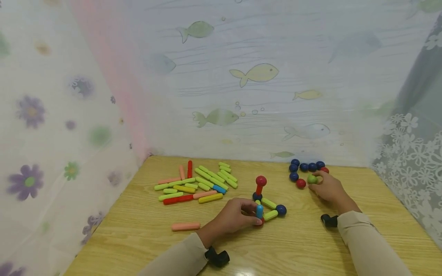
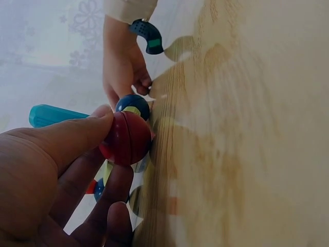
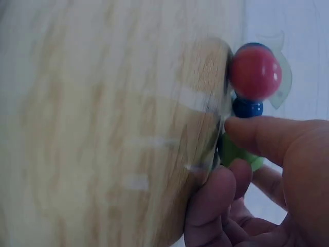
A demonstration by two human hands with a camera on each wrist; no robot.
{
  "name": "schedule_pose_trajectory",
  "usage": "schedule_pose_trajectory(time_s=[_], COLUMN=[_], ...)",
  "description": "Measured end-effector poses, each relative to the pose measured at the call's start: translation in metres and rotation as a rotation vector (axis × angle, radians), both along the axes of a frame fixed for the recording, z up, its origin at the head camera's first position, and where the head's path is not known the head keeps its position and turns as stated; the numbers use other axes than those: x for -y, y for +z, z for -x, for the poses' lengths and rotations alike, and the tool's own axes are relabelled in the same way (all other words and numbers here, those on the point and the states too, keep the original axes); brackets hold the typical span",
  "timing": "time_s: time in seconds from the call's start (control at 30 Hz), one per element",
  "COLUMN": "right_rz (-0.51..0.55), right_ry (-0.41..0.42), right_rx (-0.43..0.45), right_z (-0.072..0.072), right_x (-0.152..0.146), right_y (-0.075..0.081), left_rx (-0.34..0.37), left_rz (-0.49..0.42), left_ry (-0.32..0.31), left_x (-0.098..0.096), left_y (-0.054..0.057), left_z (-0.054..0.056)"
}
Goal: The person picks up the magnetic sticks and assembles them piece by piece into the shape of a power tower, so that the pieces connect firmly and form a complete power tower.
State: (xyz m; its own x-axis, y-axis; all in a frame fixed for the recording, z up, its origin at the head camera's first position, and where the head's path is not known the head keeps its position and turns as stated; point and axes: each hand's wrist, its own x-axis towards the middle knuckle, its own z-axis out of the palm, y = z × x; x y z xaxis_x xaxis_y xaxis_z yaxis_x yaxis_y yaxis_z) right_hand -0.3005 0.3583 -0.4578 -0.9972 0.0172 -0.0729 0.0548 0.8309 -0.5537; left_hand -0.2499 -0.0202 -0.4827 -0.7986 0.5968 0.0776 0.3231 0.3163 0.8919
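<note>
My left hand (image 1: 235, 217) pinches a red ball (image 2: 126, 138) at the near corner of a small frame of balls and sticks. A blue stick (image 1: 259, 211) stands upright from that ball. Yellow-green sticks (image 1: 268, 202) join it to two dark blue balls (image 1: 281, 210), and at the far corner a red stick (image 1: 259, 190) rises with another red ball (image 1: 261, 181) on top. At the back right, my right hand (image 1: 329, 190) holds a green ball (image 1: 312, 179) between thumb and fingers; the fingers partly hide it in the right wrist view.
Several loose dark blue balls (image 1: 304, 167) and a red ball (image 1: 301, 183) lie around the right hand. Loose yellow-green, red, yellow and orange sticks (image 1: 184, 189) are spread at the back left. One orange stick (image 1: 185, 226) lies by the left wrist. Printed curtains (image 1: 255, 96) border the wooden table (image 1: 293, 249).
</note>
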Motion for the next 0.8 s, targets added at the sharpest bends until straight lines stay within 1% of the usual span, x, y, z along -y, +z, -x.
schedule_pose_trajectory(time_s=[0.07,0.13,0.23,0.3,0.4,0.47,0.67,0.8], right_rz=[-0.011,-0.019,-0.020,0.008,0.054,0.076,0.071,0.090], right_ry=[0.000,0.007,0.054,0.098,0.161,0.176,0.161,0.138], right_rx=[-0.031,-0.096,-0.213,-0.250,-0.234,-0.211,-0.205,-0.242], right_z=[-0.002,-0.005,-0.012,-0.017,-0.021,-0.022,-0.021,-0.025], right_x=[0.004,0.012,0.034,0.050,0.070,0.078,0.082,0.083], right_y=[0.001,0.003,0.009,0.013,0.016,0.017,0.014,0.017], left_rx=[0.003,0.010,0.017,0.013,0.001,-0.003,0.006,0.013], left_rz=[-0.002,-0.004,-0.004,-0.003,-0.003,-0.006,-0.012,-0.009], left_ry=[-0.002,-0.003,-0.001,-0.001,0.003,0.003,-0.011,0.000], left_x=[0.000,0.000,0.000,-0.001,-0.001,-0.001,-0.001,0.000], left_y=[0.000,0.001,0.002,0.002,0.002,0.001,0.001,0.002], left_z=[0.000,0.000,-0.001,0.000,0.000,0.001,0.000,-0.001])
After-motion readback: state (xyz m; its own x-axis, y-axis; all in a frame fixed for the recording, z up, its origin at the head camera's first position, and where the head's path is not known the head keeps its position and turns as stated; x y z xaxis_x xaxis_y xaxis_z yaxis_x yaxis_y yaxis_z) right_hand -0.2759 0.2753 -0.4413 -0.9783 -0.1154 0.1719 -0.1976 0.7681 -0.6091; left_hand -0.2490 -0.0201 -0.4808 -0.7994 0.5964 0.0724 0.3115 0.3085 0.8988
